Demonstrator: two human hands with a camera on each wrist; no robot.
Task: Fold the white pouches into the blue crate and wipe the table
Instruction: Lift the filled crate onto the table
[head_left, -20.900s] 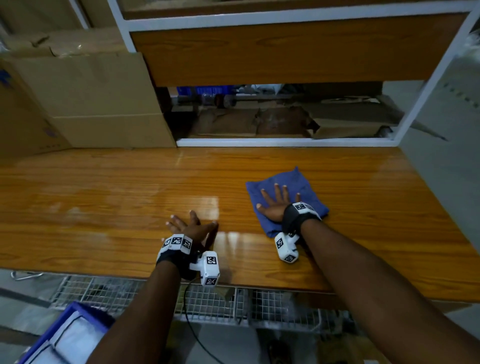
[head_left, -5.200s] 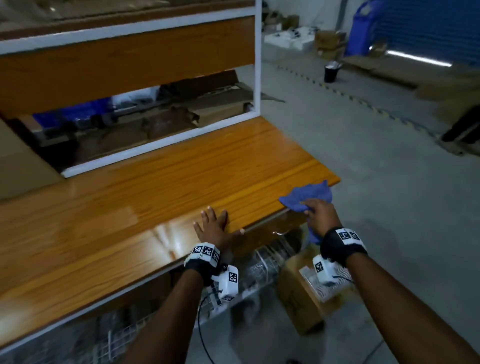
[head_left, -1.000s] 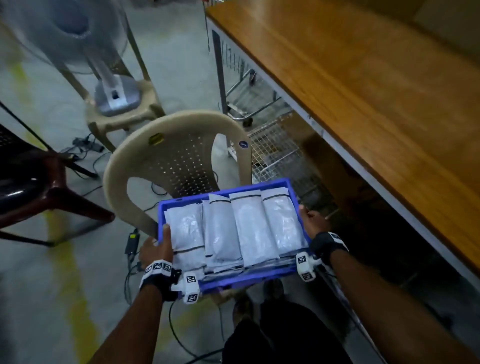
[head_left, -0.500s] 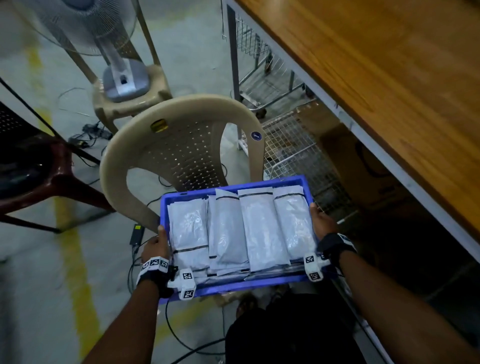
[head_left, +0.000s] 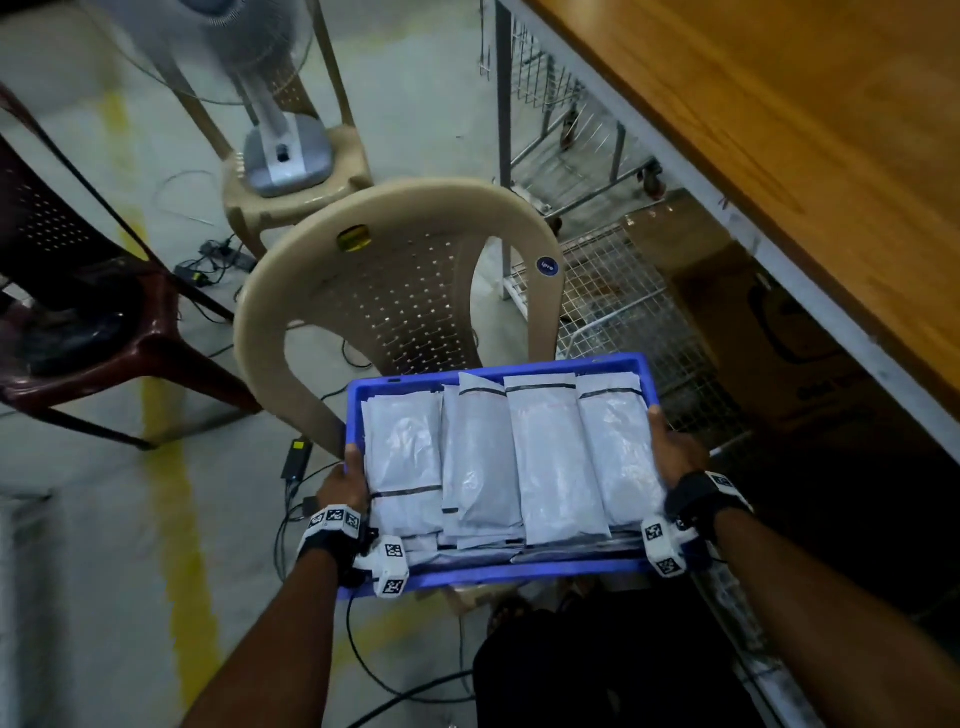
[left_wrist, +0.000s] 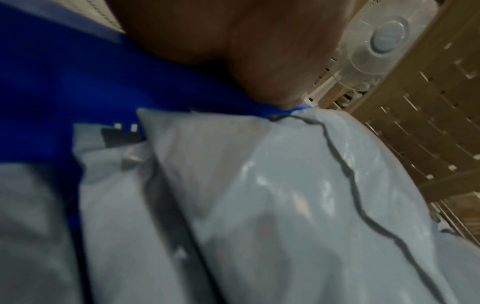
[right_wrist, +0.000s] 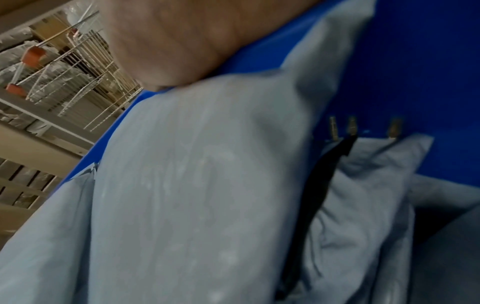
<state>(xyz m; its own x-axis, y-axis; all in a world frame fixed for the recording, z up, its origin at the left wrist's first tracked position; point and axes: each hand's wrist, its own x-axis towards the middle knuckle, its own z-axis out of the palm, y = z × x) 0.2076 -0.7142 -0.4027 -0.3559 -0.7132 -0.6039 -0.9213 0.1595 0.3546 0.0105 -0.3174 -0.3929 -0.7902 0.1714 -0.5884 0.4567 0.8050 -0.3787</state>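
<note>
**Both hands lift the filled crate off the chair**

The left hand (head_left: 347, 480) and right hand (head_left: 675, 447) each grip a side wall of the blue crate (head_left: 498, 570), thumbs hooked over the rim. Since a second ago the crate has risen and come closer to the table (head_left: 810, 119), now bare and wiped. White pouches (head_left: 550, 457) lie in overlapping rows inside, so the task looks nearly finished. On the beige chair (head_left: 400, 291), a round blue sticker (head_left: 548, 266) seems to read "ipro".
</note>
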